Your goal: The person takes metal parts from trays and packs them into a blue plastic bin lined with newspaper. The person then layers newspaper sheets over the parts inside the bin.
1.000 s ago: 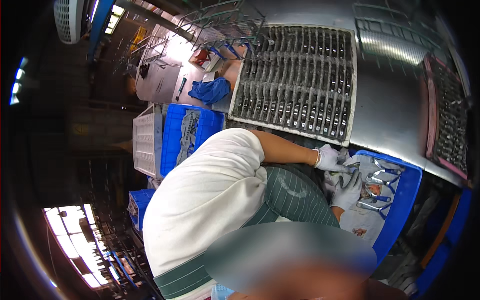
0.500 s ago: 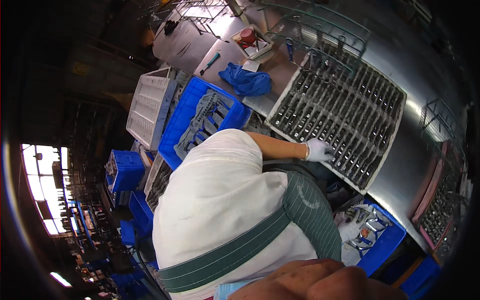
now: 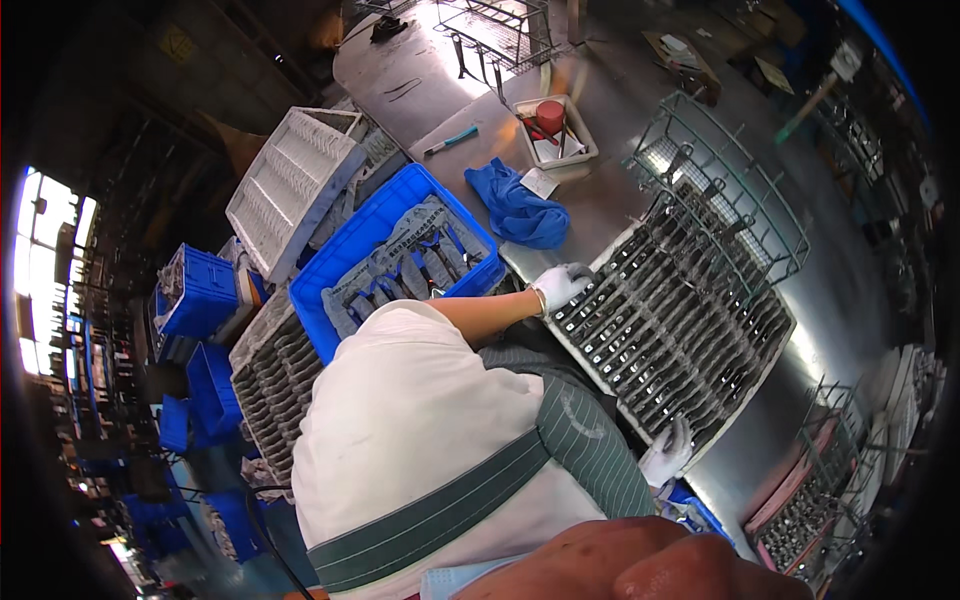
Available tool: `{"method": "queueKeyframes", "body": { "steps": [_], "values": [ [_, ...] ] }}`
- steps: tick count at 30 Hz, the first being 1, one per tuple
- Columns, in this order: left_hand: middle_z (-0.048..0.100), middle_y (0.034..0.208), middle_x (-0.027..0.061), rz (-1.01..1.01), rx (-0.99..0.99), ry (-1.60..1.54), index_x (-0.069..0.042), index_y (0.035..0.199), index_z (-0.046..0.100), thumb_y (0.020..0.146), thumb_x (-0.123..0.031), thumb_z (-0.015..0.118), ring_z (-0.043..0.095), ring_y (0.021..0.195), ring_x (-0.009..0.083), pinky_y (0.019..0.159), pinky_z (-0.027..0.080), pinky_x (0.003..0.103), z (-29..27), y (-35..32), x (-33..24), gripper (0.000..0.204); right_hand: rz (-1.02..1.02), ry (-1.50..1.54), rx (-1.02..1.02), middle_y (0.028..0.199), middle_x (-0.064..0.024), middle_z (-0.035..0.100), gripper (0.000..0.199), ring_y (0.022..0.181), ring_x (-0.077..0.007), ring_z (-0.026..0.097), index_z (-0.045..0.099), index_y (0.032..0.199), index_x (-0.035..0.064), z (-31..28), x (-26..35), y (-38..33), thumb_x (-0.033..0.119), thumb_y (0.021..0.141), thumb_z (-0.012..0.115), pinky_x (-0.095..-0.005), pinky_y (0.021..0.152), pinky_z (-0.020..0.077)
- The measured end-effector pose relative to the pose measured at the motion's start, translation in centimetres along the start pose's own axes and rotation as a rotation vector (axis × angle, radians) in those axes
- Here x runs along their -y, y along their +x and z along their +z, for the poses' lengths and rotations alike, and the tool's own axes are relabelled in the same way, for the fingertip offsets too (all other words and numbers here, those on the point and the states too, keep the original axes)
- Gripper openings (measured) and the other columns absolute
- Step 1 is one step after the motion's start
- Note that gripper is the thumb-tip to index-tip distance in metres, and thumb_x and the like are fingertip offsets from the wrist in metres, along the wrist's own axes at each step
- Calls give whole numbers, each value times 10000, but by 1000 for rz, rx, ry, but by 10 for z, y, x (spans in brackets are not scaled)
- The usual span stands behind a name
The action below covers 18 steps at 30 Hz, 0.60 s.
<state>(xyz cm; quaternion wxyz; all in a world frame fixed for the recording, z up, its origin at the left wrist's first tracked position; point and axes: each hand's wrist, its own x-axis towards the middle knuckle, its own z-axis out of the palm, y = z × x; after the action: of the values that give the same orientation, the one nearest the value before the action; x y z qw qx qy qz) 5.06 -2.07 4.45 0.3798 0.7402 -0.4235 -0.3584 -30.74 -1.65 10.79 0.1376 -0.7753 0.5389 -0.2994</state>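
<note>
A pale-rimmed tray (image 3: 622, 412) lies on the metal bench, filled with close rows of slim dark metal pieces (image 3: 640, 330) with shiny ends. What kind of pieces they are, I cannot make out. White gloves cover both hands. My left hand (image 3: 564, 286) is at the tray's left corner, fingers curled over the rim. At the near right corner, my right hand (image 3: 667, 453) has its fingers over the edge, the thumb side partly hidden. A green wire rack (image 3: 725, 200) stands over the tray's far part.
Left of the tray sits a blue bin (image 3: 400, 185) holding blue-handled tools (image 3: 430, 258). Beyond lie a blue cloth (image 3: 515, 203) and a white box (image 3: 585, 150) with a red cup. A white slotted tray (image 3: 290, 185) leans at left. Wire baskets (image 3: 820, 440) stand at right.
My left hand has moved from the tray's near edge to its left corner. My right hand has come up from the blue bin at lower right to the tray's near right corner. The view has shifted.
</note>
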Motion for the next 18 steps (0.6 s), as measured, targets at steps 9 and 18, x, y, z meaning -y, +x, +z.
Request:
{"method": "queueKeyframes", "body": {
  "steps": [9,18],
  "values": [
    [599,1058,148,-59,-215,-218,-31,1119,537,822,-278,496,563,1007,248,880,413,321,-21,-5,-6,388,-39,160,158,1050,-166,575,227,986,-302,534,592,1021,10,22,-29,13,129,836,534,-375,874,399],
    [643,857,140,168,-815,-378,-24,954,606,805,-185,522,621,769,213,681,479,321,-131,123,16,235,16,102,84,1005,-160,594,204,945,-297,556,614,985,14,22,-8,19,123,828,545,-373,857,412]
  ]
}}
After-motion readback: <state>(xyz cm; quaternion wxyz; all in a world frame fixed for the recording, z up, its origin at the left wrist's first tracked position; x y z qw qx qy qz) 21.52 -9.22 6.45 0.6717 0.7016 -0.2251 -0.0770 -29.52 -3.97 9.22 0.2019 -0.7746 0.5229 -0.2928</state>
